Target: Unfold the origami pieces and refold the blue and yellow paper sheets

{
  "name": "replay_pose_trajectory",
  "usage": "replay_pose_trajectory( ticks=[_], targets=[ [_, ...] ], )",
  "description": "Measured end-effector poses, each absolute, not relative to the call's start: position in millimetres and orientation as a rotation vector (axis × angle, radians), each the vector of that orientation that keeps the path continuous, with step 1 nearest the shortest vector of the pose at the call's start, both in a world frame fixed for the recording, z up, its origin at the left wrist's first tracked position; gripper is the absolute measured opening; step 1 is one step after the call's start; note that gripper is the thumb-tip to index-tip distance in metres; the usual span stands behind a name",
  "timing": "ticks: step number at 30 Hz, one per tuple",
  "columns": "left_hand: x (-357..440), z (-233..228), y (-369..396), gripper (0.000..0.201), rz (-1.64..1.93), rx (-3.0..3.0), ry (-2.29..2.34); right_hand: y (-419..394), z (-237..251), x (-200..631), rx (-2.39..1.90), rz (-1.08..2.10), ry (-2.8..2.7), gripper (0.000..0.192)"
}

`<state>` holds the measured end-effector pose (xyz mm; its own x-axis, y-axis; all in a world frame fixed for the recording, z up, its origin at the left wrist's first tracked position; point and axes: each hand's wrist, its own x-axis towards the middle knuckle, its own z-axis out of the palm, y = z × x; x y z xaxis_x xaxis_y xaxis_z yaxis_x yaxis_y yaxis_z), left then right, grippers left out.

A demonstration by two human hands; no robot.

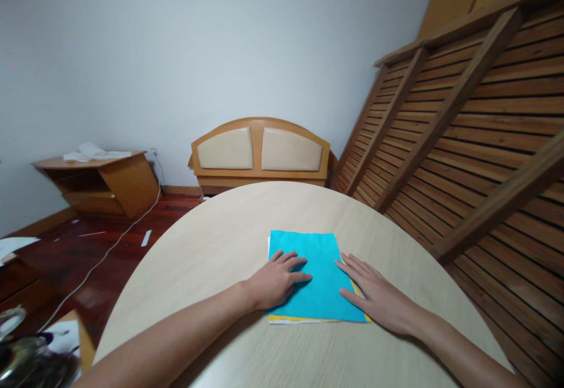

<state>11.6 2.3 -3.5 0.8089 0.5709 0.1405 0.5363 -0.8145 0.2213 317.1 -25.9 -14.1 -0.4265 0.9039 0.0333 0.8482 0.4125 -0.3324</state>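
Note:
A bright blue sheet of paper lies on the round pale wooden table. Yellow and white edges show from beneath it along the near side, and a bit of yellow shows at the right. My left hand rests on the left part of the blue sheet with its fingers stretched out. At the right edge of the sheet, my right hand lies flat with fingers extended, the tips touching the blue paper. Neither hand grips anything. What lies under the blue sheet is mostly hidden.
Slatted wooden panels lean along the right side. A headboard stands behind the table against the wall. At the left are a low cabinet with white material on top and a cable across the dark red floor.

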Motion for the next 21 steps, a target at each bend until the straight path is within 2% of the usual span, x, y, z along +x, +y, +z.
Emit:
replay_pose_trajectory(
  ticks=[4, 9, 16, 21],
  targets=[
    [-5, 19, 5, 0.029, 0.280, 2.809, 0.932, -33, -3, 299, -1.431, 0.421, -2.486, 0.065],
    [-33, 33, 13, 0.057, 0.172, 2.697, 1.475, -20, 8, 236, -1.161, 0.533, -2.655, 0.067],
    [-89, 22, 59, 0.086, -0.161, 2.362, 2.075, 14, 10, 146, -0.954, 0.512, -2.774, 0.069],
    [-126, 17, 92, 0.072, -0.209, 2.131, 2.297, 32, 5, 162, -0.954, 0.490, -2.774, 0.062]
  ],
)
